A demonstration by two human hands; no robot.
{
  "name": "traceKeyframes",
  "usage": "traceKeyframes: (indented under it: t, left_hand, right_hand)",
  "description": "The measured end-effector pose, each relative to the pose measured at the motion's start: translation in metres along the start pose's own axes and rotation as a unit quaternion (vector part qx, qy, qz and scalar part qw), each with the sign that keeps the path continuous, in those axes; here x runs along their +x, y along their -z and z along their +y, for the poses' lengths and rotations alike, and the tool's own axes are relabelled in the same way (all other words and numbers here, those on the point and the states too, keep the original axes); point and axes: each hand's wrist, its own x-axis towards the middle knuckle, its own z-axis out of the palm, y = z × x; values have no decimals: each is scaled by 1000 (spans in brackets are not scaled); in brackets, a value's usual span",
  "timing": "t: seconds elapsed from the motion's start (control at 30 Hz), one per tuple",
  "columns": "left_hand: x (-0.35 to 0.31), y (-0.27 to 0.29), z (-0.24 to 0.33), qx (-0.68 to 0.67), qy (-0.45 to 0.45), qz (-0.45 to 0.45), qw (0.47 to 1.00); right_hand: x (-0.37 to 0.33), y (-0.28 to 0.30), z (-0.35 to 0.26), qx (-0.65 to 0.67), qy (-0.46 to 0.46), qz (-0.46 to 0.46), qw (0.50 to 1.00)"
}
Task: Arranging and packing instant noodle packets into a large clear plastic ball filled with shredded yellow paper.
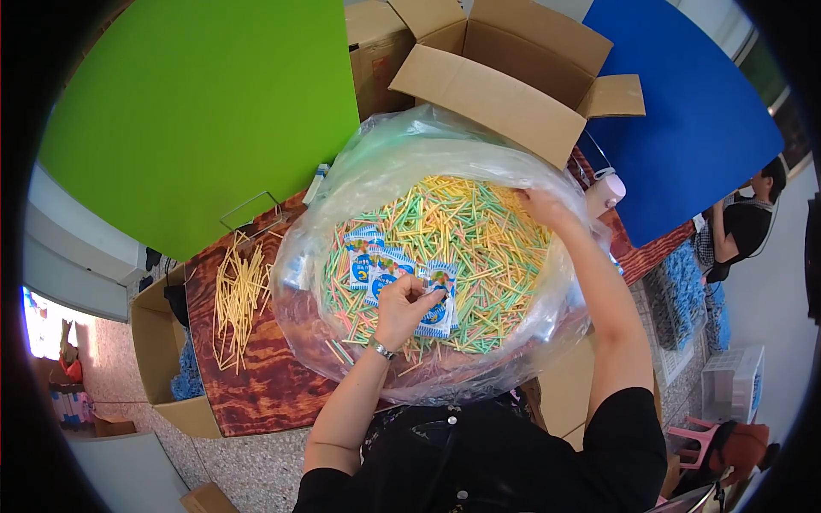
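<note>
A large clear plastic bag [402,158] lies spread open, full of thin pastel sticks [479,274] in yellow, green and pink. Several small blue-and-white printed packets [363,267] rest on the left part of the sticks. My left hand [400,309], a watch on its wrist, is over these packets with thumb and fingers pinched together; what they hold, if anything, I cannot make out. At the far right of the pile, my right hand [547,209] reaches into the sticks, fingers bent close together and their tips partly hidden.
Loose pale-yellow sticks [238,299] lie on the red-brown table [282,389] at the left. An open cardboard box [505,98] stands behind the bag, between a green panel [214,111] and a blue panel [676,111]. A pink-white cylinder [605,195] is by my right forearm. Another person [744,227] is at far right.
</note>
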Motion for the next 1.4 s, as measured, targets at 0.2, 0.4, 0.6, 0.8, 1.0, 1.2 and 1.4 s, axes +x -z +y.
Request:
traceKeyframes:
  t: [0.2, 0.4, 0.6, 0.8, 1.0, 1.2, 1.4]
  left_hand:
    - [-3, 0, -6, 11, -2, 2, 1000]
    - [-4, -4, -5, 21, -3, 15, 1000]
    - [-1, -12, -5, 32, -38, 3, 999]
    - [-7, -9, -5, 29, -30, 21, 999]
    - [-12, -11, -16, 35, -63, 40, 997]
    - [-18, -12, 0, -7, -57, 88, 994]
    - [-17, -2, 3, 83, -148, 142, 975]
  right_hand:
    - [2, -29, 38, -86, -46, -27, 995]
    - [4, -15, 6, -62, -58, -25, 996]
    - [25, -72, 83, -106, -20, 68, 992]
    - [-12, -23, 55, 92, 166, 72, 979]
    - [-49, 8, -45, 599, -169, -198, 758]
    - [-85, 36, -110, 581, -22, -307, 753]
    - [-100, 92, -164, 274, 194, -276, 901]
